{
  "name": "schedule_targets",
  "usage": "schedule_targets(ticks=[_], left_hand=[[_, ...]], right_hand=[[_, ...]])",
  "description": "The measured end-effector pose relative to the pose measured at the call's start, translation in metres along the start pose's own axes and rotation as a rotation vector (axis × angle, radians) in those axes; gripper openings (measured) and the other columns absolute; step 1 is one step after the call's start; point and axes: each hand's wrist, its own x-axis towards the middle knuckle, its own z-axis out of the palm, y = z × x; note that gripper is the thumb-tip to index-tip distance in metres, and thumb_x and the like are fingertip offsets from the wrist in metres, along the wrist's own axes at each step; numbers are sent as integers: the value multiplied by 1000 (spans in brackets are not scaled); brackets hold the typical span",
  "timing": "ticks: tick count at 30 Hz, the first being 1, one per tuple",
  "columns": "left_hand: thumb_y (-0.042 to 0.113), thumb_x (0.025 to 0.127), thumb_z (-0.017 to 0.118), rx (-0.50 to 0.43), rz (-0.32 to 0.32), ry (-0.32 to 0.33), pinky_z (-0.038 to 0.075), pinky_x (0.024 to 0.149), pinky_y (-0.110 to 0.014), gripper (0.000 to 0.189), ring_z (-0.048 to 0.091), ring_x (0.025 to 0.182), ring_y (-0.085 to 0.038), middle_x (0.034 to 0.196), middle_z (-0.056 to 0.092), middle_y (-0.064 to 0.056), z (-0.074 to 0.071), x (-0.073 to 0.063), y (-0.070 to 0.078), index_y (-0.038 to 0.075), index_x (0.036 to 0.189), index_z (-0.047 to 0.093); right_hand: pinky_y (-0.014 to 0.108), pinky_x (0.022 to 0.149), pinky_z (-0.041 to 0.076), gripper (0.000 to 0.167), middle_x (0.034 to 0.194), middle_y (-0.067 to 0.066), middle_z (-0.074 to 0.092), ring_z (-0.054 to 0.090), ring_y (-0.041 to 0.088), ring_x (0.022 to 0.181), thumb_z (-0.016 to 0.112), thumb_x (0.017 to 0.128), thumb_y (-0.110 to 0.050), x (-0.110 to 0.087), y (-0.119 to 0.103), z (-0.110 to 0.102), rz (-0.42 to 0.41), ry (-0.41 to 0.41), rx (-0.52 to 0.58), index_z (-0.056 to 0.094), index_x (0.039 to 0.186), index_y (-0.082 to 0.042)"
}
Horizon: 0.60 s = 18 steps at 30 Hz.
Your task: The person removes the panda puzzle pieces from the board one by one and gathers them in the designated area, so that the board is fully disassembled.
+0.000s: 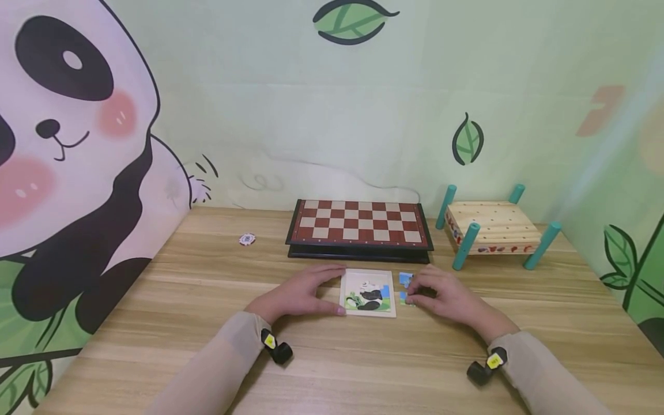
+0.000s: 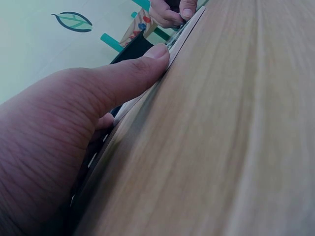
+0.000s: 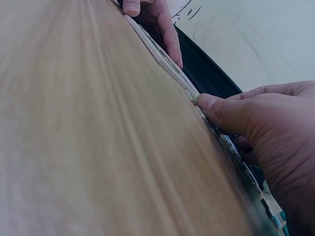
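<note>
A small panda jigsaw lies in a white puzzle tray (image 1: pixel 367 271), with panda, green and blue pieces in its lower part and bare backing along the top. My left hand (image 1: pixel 297 294) rests at the tray's left side, its thumb at the near corner and its straight fingers at the far one. In the left wrist view the thumb (image 2: pixel 133 73) lies along the tray's edge. Right of the tray, my right hand (image 1: pixel 446 297) pinches a green-and-blue puzzle piece (image 1: pixel 403 298) between thumb and fingers, low over the table. Another blue piece (image 1: pixel 405 278) lies beyond it, partly covered by the fingers.
Behind the tray stands a folding chessboard (image 1: pixel 358 222) with red and white squares. A wooden peg stand (image 1: pixel 493 225) with teal posts is at the back right. One round poker chip (image 1: pixel 247 238) lies at the left. A panda-printed wall (image 1: pixel 259 115) borders the wooden table (image 1: pixel 332 369).
</note>
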Motion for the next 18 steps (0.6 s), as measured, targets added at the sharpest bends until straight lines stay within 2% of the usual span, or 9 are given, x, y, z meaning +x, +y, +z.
schedule_targets(ticks=[12,18], left_hand=[[76,76,69,-4,1,3,24,120,-43,98,28,147,-16,160,36,8,-2,-1,2,24,155,41],[75,77,69,-4,10,3,25,120,-45,98,29,147,-18,159,36,7,-1,0,1,24,155,41]], right_hand=[[27,76,53,16,95,-16,66,57,6,93,83,85,-14,1,-1,0,-2,3,-4,72,92,-23],[31,77,55,17,95,-14,67,59,9,91,78,88,-9,1,-1,-1,48,49,96,72,96,-22]])
